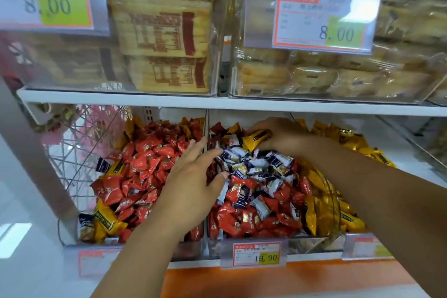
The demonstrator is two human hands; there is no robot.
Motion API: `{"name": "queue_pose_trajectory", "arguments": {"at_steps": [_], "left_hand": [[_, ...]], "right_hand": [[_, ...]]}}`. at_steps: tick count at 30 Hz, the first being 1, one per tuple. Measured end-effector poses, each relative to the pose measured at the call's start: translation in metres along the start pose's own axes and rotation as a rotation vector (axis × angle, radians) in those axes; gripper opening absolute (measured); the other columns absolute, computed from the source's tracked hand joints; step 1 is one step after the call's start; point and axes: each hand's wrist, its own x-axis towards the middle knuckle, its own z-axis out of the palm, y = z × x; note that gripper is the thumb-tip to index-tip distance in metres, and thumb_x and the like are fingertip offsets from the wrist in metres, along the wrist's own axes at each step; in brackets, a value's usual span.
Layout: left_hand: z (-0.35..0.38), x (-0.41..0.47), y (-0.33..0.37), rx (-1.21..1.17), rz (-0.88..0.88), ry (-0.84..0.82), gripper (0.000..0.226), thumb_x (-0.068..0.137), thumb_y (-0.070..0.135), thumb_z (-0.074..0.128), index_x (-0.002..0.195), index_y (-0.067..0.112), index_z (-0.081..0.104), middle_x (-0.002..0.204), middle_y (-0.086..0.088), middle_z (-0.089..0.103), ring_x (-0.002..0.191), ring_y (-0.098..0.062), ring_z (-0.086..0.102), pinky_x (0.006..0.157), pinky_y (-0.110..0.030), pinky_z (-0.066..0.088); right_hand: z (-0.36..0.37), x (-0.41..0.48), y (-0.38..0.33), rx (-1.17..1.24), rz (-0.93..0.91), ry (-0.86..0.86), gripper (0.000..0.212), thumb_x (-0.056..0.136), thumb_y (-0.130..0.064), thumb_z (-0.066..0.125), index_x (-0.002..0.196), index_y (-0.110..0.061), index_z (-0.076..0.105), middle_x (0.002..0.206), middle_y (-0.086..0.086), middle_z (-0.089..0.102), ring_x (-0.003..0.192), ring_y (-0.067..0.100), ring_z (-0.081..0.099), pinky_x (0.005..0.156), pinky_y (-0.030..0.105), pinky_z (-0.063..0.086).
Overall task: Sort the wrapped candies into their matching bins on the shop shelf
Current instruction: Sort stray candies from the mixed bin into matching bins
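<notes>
Right hand (280, 139) pinches a yellow candy (257, 138), left hand (193, 176) rests open; slick wrapper could slip into the middle bin (314, 242).

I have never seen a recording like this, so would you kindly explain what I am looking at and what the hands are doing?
There is no machine here. A single camera worn on a person's head looks down at their own two bare hands at a shop shelf. The middle bin holds a mix of blue-and-white candies with red and yellow ones. Left of it lie mostly red candies, right of it yellow candies. The right hand pinches one yellow candy at the back of the middle bin. The left hand is open, its fingers reaching the blue-and-white pile. On the shelf above are clear boxes of packed pastries.
</notes>
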Motion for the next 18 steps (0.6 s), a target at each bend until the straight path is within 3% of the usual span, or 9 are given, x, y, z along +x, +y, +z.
{"name": "queue_pose_trajectory", "arguments": {"at_steps": [3, 5, 7, 10, 14, 18], "left_hand": [[0.003, 0.002, 0.001, -0.004, 0.007, 0.056, 0.054, 0.094, 0.038, 0.054, 0.145, 0.034, 0.036, 0.158, 0.015, 0.01, 0.144, 0.0, -0.005, 0.12, -0.032, 0.005], [0.004, 0.005, 0.003, -0.01, 0.019, 0.1, 0.054, 0.093, 0.037, 0.056, 0.144, 0.032, 0.038, 0.157, 0.012, 0.018, 0.145, -0.002, 0.0, 0.118, -0.028, 0.005], [0.006, 0.007, 0.007, -0.001, 0.046, 0.14, 0.055, 0.093, 0.037, 0.056, 0.144, 0.031, 0.038, 0.155, 0.01, 0.025, 0.145, -0.005, 0.005, 0.117, -0.026, 0.006], [0.008, 0.01, 0.018, -0.006, 0.087, 0.171, 0.063, 0.091, 0.044, 0.056, 0.147, 0.033, 0.03, 0.154, 0.008, 0.029, 0.145, -0.01, 0.014, 0.12, -0.031, 0.006], [0.014, 0.011, 0.031, 0.085, 0.121, 0.164, 0.072, 0.085, 0.06, 0.053, 0.146, 0.042, 0.018, 0.15, 0.013, 0.037, 0.14, -0.007, 0.027, 0.119, -0.042, -0.004], [0.016, 0.009, 0.03, 0.09, 0.146, 0.148, 0.073, 0.084, 0.049, 0.064, 0.142, 0.056, 0.02, 0.143, 0.019, 0.043, 0.132, -0.002, 0.039, 0.117, -0.056, 0.001]], "right_hand": [[-0.014, -0.015, -0.006, 0.057, -0.022, 0.037, 0.051, 0.086, -0.016, 0.069, 0.131, -0.035, 0.055, 0.134, -0.008, 0.053, 0.119, 0.015, 0.051, 0.089, 0.021, 0.038], [-0.022, -0.024, -0.007, 0.106, -0.019, 0.036, 0.051, 0.088, -0.016, 0.067, 0.131, -0.039, 0.053, 0.131, -0.013, 0.053, 0.105, 0.007, 0.058, 0.079, 0.011, 0.04], [-0.026, -0.032, -0.007, 0.181, -0.01, 0.008, 0.05, 0.09, -0.018, 0.065, 0.13, -0.045, 0.051, 0.125, -0.017, 0.056, 0.085, -0.002, 0.063, 0.071, 0.011, 0.048], [-0.028, -0.04, -0.014, 0.25, -0.027, -0.044, 0.053, 0.089, -0.015, 0.066, 0.131, -0.044, 0.05, 0.113, -0.017, 0.062, 0.081, 0.002, 0.067, 0.059, 0.007, 0.046], [-0.023, -0.047, -0.028, 0.16, -0.118, -0.128, 0.052, 0.088, -0.013, 0.066, 0.132, -0.037, 0.052, 0.105, -0.007, 0.07, 0.075, 0.003, 0.068, 0.073, 0.013, 0.05], [-0.016, -0.049, -0.034, 0.332, -0.137, -0.232, 0.027, 0.088, -0.008, 0.066, 0.113, -0.016, 0.065, 0.085, -0.003, 0.072, 0.074, 0.011, 0.067, 0.074, 0.022, 0.052]]}}
